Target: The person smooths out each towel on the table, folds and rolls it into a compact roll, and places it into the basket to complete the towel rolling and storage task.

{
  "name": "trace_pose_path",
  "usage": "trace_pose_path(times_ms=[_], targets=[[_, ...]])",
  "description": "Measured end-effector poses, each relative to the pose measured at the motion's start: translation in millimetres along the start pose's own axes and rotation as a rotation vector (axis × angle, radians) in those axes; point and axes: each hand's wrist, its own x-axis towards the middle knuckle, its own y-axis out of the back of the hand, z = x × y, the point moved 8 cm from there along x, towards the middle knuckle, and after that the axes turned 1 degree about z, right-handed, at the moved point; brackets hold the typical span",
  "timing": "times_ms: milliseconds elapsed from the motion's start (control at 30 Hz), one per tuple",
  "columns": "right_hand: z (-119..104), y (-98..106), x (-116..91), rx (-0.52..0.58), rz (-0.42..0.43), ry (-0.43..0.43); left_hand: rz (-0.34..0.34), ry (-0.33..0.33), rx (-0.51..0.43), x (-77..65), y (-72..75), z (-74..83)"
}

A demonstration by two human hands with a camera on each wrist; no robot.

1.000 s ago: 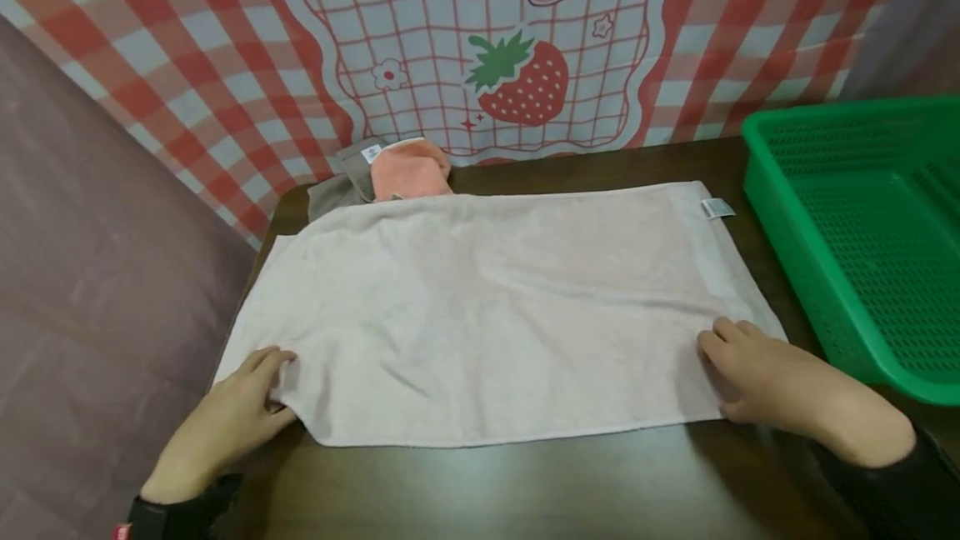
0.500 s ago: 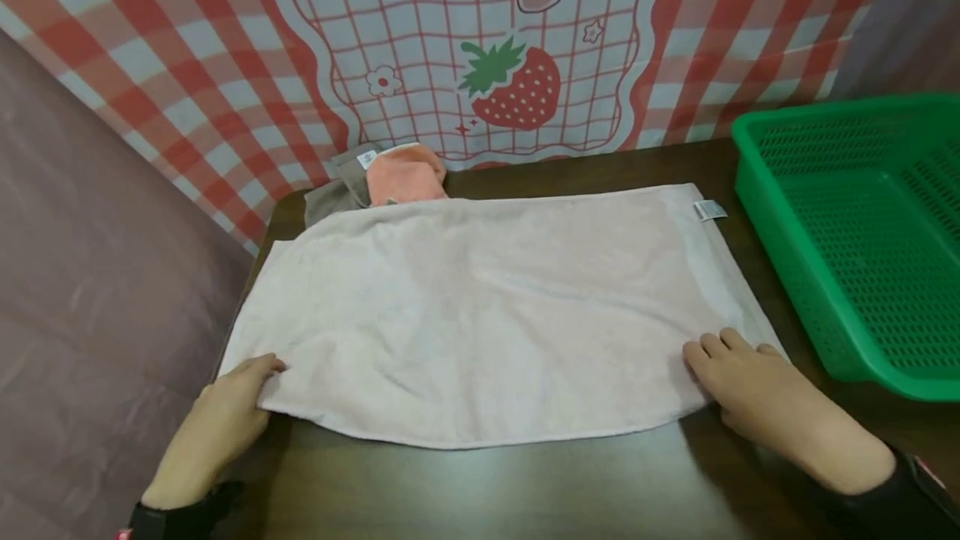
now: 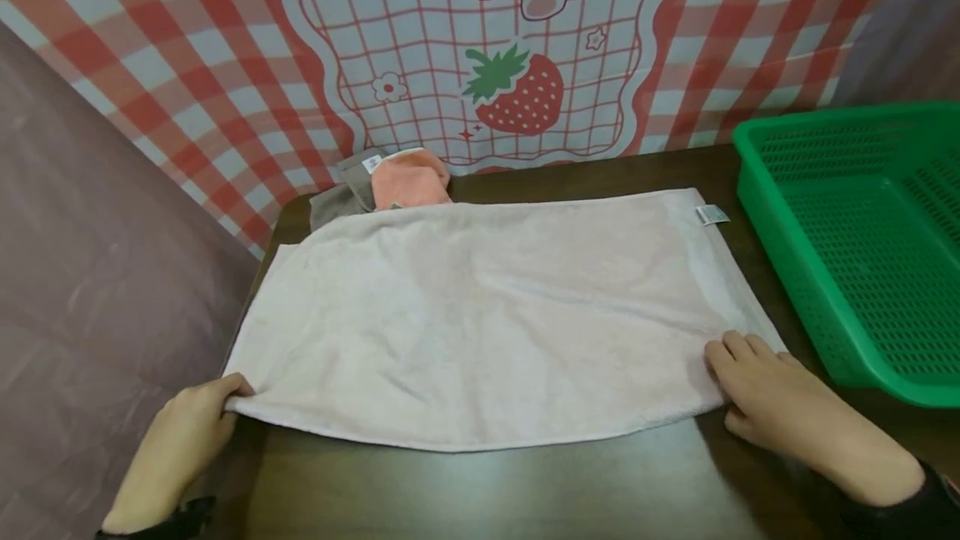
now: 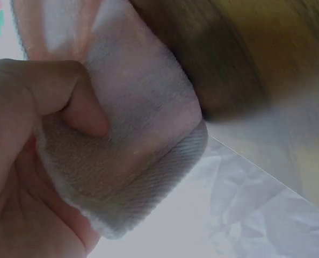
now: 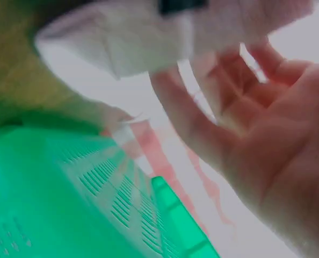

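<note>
A pale pink towel (image 3: 480, 315) lies spread across the table, with a white tag (image 3: 711, 215) at its far right corner. My left hand (image 3: 183, 432) pinches the near left corner; in the left wrist view the thumb (image 4: 87, 107) presses on the fabric and a ribbed hem (image 4: 165, 177) hangs beyond it. My right hand (image 3: 780, 411) holds the towel by its near right corner, fingers over the top. Its fingers (image 5: 175, 102) appear blurred at the cloth in the right wrist view, where the thumb's contact is hidden. The near edge bows between both hands.
A green plastic basket (image 3: 795, 273) stands to the right, close to my right hand. Behind the towel lie an orange cloth (image 3: 411, 179) and a grey cloth (image 3: 341, 198), partly covered. A checked strawberry curtain (image 3: 517, 94) hangs along the table's (image 3: 487, 490) back.
My left hand has moved left and toward me, drawing the folded near left corner outward. My right hand has shifted only slightly, and the near edge now curves up toward both hands.
</note>
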Motion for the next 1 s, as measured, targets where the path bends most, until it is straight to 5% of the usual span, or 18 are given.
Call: trace_pose_path(times_ms=[100, 367, 633, 767, 900, 1000], targets=[[-7, 5, 3, -0.019, 0.063, 0.028, 0.003, 0.001, 0.002, -0.9, 0.0, -0.4], [-21, 24, 9, -0.213, 0.397, 0.084, 0.039, 0.002, -0.005, -1.3, -0.2, 4.0], [-9, 58, -7, -0.194, 0.403, -0.046, 0.0, 0.054, -0.024, -8.3, 8.6, -10.3], [-9, 84, -18, -0.174, 0.456, -0.123, -0.006, 0.065, 0.005, -12.9, 25.8, -17.3], [-13, 110, -20, -0.216, 0.52, -0.16, 0.088, 0.033, 0.054, -11.6, 53.3, -17.1], [-5, 125, -16, -0.226, 0.489, -0.232, 0.181, 0.01, 0.08, -3.3, 75.5, -12.2]])
